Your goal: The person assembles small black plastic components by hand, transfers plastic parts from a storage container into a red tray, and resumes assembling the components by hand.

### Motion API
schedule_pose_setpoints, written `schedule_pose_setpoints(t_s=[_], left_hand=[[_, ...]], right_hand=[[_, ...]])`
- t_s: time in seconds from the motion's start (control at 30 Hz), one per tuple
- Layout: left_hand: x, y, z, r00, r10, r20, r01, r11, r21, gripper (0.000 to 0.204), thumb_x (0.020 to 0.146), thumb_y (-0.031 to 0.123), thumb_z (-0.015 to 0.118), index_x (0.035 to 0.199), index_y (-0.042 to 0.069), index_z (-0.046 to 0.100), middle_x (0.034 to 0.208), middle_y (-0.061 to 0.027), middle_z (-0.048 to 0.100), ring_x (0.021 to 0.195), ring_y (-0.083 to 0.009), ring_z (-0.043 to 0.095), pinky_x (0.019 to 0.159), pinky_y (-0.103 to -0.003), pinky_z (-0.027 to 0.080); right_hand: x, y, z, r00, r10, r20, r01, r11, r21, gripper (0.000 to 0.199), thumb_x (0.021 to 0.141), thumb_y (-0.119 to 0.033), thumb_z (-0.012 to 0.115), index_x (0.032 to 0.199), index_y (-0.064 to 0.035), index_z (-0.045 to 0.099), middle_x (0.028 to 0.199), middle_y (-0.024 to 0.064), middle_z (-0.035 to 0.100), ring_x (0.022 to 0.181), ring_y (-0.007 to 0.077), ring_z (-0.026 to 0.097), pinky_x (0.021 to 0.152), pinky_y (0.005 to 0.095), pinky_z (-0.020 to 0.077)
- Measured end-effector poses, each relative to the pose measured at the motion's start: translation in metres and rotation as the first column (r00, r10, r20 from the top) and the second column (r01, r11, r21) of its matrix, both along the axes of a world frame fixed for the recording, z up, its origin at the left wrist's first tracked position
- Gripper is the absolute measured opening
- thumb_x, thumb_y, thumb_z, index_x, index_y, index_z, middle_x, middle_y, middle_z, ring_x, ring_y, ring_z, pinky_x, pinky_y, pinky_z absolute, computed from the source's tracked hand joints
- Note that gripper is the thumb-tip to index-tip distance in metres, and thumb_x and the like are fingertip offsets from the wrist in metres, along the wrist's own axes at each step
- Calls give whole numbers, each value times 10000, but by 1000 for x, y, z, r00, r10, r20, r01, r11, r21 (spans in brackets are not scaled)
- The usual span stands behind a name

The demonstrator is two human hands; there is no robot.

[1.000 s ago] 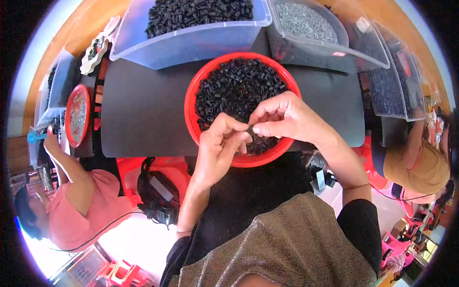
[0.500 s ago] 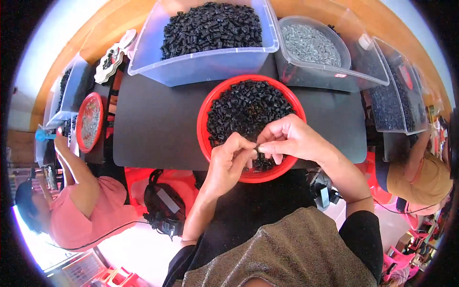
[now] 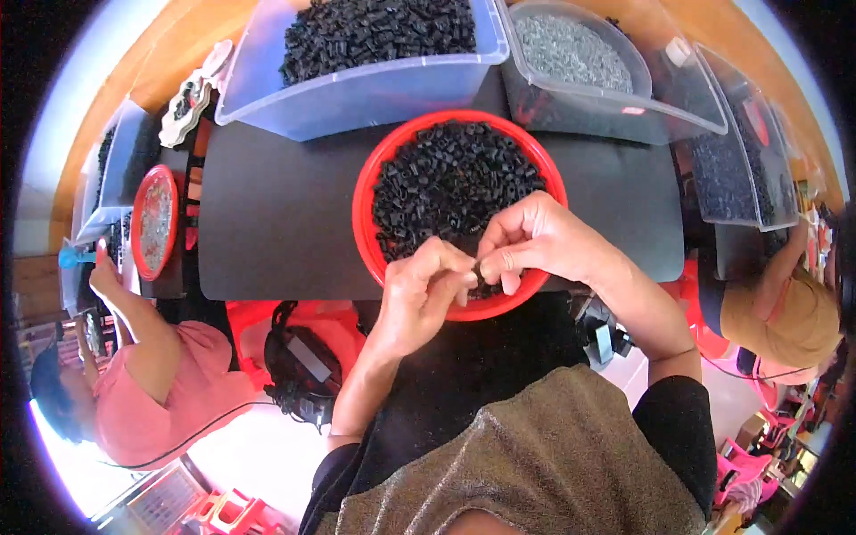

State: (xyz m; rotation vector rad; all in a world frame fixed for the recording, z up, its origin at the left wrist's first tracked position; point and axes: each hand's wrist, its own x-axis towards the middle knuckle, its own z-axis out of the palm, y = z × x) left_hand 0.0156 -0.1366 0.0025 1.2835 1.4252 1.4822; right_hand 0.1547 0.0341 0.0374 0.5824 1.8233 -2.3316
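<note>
A red round basin full of small black plastic parts stands at the table's near edge. Over its near side my two hands meet with their fingertips almost touching. My left hand is closed in a pinch of thumb and forefinger. My right hand pinches too, thumb against forefinger, its other fingers curled below. A tiny dark piece shows between the fingertips of both hands; its shape is mostly hidden by them.
Behind the basin stand a translucent bin of black parts and a clear bin holding a tub of small clear pieces. A person in pink sits left near another red basin. Another person in brown sits right.
The view has shifted, so the table and bins sit slightly higher and further left in the picture. My hands keep pinching together over the basin, with small finger movement.
</note>
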Motion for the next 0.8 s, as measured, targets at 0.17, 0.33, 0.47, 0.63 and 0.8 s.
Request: schedule_pose_setpoints(t_s=[0.17, 0.33, 0.47, 0.63, 0.8], left_hand=[[5, -1, -2, 972, -5, 235, 8, 1000, -14, 112, 936, -47, 575, 984, 28, 507, 848, -98, 626, 650, -116, 593, 574, -237, 487], [3, 0, 1, 972, 15, 236, 0, 998, -62, 95, 953, -43, 558, 1024, 13, 528, 842, -78, 654, 680, -91, 592, 607, -223, 476], [4, 2, 2, 984, 20, 178, -7, 997, -72, 97, 958, -41, 547, 1040, 6, 529, 843, -79, 654, 694, -99, 600, 621, -234, 485], [5, 4, 2, 980, 24, 196, -1, 993, -115, 86, 971, -25, 527, 1052, 1, 529, 843, -79, 653, 701, -99, 596, 634, -239, 487], [4, 3, 3, 967, 29, 252, 3, 992, -127, 77, 975, -10, 531, 1051, 3, 528, 848, -73, 648, 689, -90, 576, 637, -225, 475]], right_hand=[[1, -1, 0, 1000, -10, -15, 10, 1000, 9, 152, 848, -138, 741, 891, 7, 718, 759, 64, 702, 615, 114, 665, 579, 225, 528], [4, 0, 9, 999, 5, -37, 2, 985, 174, 143, 889, -115, 703, 895, 28, 711, 744, 62, 700, 602, 119, 665, 576, 218, 512], [5, -3, 12, 1000, -15, -8, 16, 978, 210, 156, 901, -121, 691, 925, 33, 699, 765, 58, 698, 609, 116, 667, 589, 219, 512], [4, -3, 10, 999, -17, -43, 25, 976, 216, 148, 899, -115, 670, 901, 30, 695, 759, 65, 698, 635, 120, 682, 609, 232, 528], [3, 1, 9, 998, 6, -55, 3, 986, 167, 152, 907, -110, 649, 905, 37, 688, 781, 71, 703, 666, 132, 696, 634, 241, 544]])
